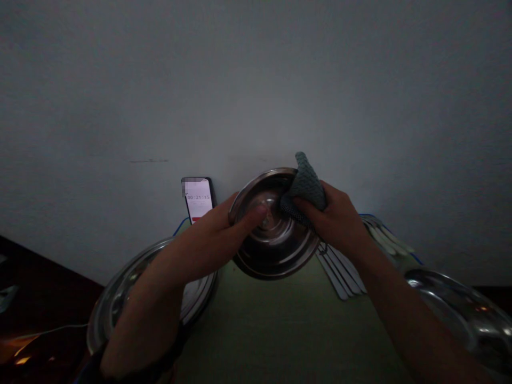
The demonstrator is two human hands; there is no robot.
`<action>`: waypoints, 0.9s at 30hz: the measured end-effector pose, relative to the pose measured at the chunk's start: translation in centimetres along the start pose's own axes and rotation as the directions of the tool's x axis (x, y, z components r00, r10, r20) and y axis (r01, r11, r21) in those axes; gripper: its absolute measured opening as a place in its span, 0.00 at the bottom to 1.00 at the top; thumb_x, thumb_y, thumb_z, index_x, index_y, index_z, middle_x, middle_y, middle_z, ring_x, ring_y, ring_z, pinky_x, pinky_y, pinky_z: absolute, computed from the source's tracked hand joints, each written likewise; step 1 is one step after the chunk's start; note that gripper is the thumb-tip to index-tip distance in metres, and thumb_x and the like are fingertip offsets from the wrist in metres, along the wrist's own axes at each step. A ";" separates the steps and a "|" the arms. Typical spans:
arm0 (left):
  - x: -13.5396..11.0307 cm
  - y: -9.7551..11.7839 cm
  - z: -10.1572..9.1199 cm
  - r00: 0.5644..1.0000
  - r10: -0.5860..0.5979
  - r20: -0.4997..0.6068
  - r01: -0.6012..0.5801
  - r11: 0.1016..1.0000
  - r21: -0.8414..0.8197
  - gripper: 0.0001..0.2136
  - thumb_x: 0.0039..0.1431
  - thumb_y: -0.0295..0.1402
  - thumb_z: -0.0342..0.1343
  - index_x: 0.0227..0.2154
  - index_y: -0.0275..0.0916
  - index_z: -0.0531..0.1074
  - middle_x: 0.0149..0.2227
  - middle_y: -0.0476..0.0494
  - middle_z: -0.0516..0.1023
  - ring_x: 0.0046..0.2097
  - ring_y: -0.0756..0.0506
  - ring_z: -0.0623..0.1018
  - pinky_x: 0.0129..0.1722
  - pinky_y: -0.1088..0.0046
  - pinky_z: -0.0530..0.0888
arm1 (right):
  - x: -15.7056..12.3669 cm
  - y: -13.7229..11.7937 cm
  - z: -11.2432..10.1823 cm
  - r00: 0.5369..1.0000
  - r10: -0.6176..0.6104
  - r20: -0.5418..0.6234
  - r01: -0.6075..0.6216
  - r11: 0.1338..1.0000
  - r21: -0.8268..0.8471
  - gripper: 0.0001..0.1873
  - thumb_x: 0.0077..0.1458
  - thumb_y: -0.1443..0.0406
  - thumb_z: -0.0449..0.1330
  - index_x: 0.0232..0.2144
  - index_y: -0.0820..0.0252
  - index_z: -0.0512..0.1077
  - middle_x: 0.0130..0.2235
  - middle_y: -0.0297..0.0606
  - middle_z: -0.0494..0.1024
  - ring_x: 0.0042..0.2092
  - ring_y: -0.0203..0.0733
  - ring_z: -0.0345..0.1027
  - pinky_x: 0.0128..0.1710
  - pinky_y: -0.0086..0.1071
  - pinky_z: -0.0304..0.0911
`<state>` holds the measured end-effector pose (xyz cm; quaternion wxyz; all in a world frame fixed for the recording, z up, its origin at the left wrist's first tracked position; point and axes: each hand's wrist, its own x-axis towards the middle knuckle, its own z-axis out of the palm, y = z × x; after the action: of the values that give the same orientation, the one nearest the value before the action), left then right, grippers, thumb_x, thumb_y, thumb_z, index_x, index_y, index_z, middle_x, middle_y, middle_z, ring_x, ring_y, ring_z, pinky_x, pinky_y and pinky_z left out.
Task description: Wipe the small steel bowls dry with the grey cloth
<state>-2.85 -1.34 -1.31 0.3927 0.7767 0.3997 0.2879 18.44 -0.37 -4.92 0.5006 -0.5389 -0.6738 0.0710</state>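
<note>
A shiny metal bowl (276,261) is held up over the table, tilted so that its inside faces me. My left hand (228,229) grips its left rim, the thumb lying inside and the fingers hidden behind. At the upper right rim, my right hand (336,213) is closed on a grey-green textured cloth (306,184). The cloth is folded over the rim and presses against the bowl's inner wall. Some of the right fingers are hidden behind the cloth and bowl.
A phone (199,198) showing a timer leans against the grey wall (256,80). Large metal basins stand left (108,298) and right (460,298) on the green table (280,330). Flat metal utensils (340,272) and pale-handled cutlery (386,237) lie on the right.
</note>
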 end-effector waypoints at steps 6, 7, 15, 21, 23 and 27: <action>0.0 -0.3 -0.1 1.000 -0.027 -0.004 0.027 0.999 0.035 0.18 0.61 0.43 0.48 0.51 0.45 0.68 0.43 0.44 0.79 0.42 0.43 0.77 0.43 0.65 0.72 | -0.1 -0.2 -0.1 1.000 -0.002 0.006 0.002 1.000 0.003 0.10 0.51 0.61 0.57 0.34 0.61 0.71 0.32 0.39 0.76 0.33 0.42 0.68 0.33 0.37 0.62; 0.0 -0.3 -0.1 1.000 -0.027 0.002 0.027 0.999 0.037 0.18 0.61 0.43 0.47 0.51 0.44 0.68 0.44 0.44 0.79 0.43 0.43 0.77 0.43 0.65 0.72 | -0.1 -0.2 -0.1 1.000 0.000 0.006 0.000 1.000 0.002 0.10 0.51 0.61 0.57 0.34 0.61 0.71 0.32 0.39 0.76 0.33 0.42 0.67 0.33 0.37 0.62; 0.1 -0.1 0.0 1.000 -0.012 0.015 0.012 1.000 0.020 0.19 0.61 0.44 0.47 0.52 0.45 0.67 0.48 0.45 0.77 0.44 0.44 0.76 0.44 0.66 0.72 | -0.1 -0.1 -0.1 1.000 0.007 0.016 -0.007 1.000 -0.003 0.10 0.52 0.61 0.57 0.34 0.62 0.71 0.31 0.39 0.75 0.32 0.41 0.67 0.32 0.36 0.61; 0.1 -0.2 0.0 0.999 -0.028 0.015 0.028 0.999 0.025 0.19 0.61 0.44 0.46 0.51 0.44 0.68 0.43 0.44 0.79 0.43 0.43 0.77 0.43 0.66 0.72 | -0.1 -0.1 0.0 1.000 0.015 0.014 -0.015 1.000 0.011 0.11 0.51 0.61 0.57 0.35 0.63 0.72 0.32 0.40 0.76 0.33 0.43 0.67 0.34 0.37 0.61; 0.0 -0.1 0.0 0.999 -0.026 0.019 0.025 0.999 0.029 0.19 0.61 0.44 0.46 0.51 0.44 0.69 0.43 0.44 0.79 0.43 0.43 0.77 0.42 0.65 0.72 | -0.2 -0.2 -0.1 1.000 0.013 0.013 -0.013 1.000 0.013 0.11 0.51 0.61 0.57 0.35 0.63 0.72 0.32 0.40 0.76 0.33 0.43 0.68 0.34 0.37 0.61; 0.0 0.0 0.1 0.999 -0.017 0.028 0.017 1.000 0.016 0.19 0.61 0.45 0.46 0.51 0.45 0.69 0.43 0.44 0.79 0.43 0.43 0.77 0.43 0.65 0.72 | -0.1 -0.1 -0.1 1.000 0.016 0.015 -0.016 1.000 -0.003 0.10 0.51 0.61 0.57 0.34 0.62 0.72 0.31 0.39 0.76 0.33 0.42 0.68 0.33 0.37 0.61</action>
<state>-2.80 -1.32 -1.35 0.3944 0.7803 0.4030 0.2705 18.39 -0.57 -4.88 0.4940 -0.5446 -0.6733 0.0782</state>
